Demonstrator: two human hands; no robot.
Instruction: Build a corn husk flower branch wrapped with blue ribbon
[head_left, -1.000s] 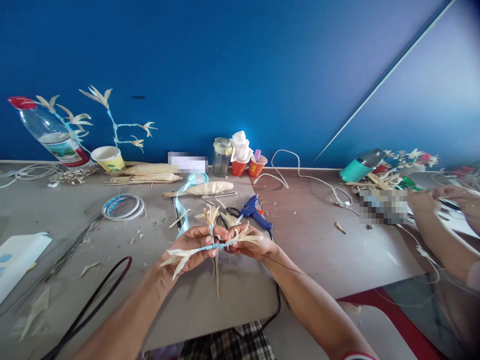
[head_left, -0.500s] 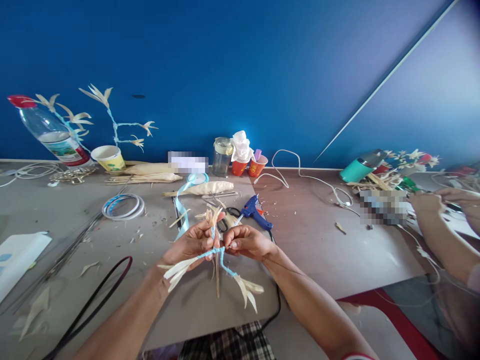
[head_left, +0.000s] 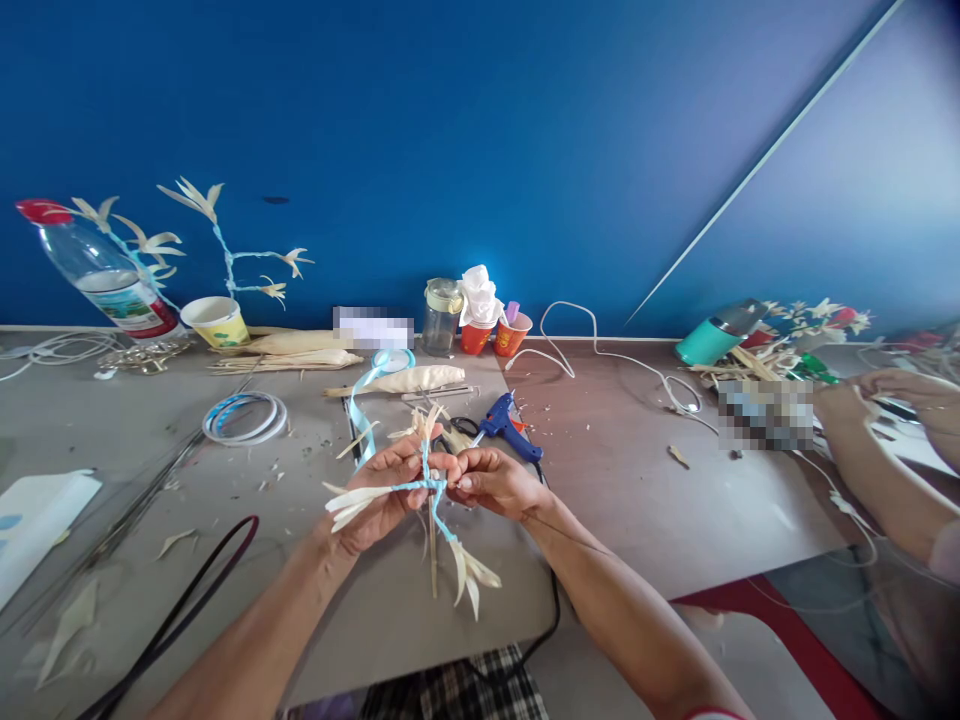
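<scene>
A handmade flower branch hangs between my hands, its stems wrapped in light blue tape and tipped with pale, dry husk petals. My left hand is closed on it near the joint. One pale blossom points down toward the table edge, another lies across my left wrist, and a third sticks up over the fingers. My right hand pinches close beside the joint; what lies between its fingertips is too small to make out. A light blue ribbon runs from its roll behind my left hand.
Beyond my right hand lies a blue glue gun. Tape rolls, a tilted bottle, a paper cup, a jar and red cups stand along the back. At right, another person's hands work by a cable.
The branch has turned slightly in my hands; its lower blossom has swung left and the left stem has risen a little. My right fingers have moved closer against the joint.
</scene>
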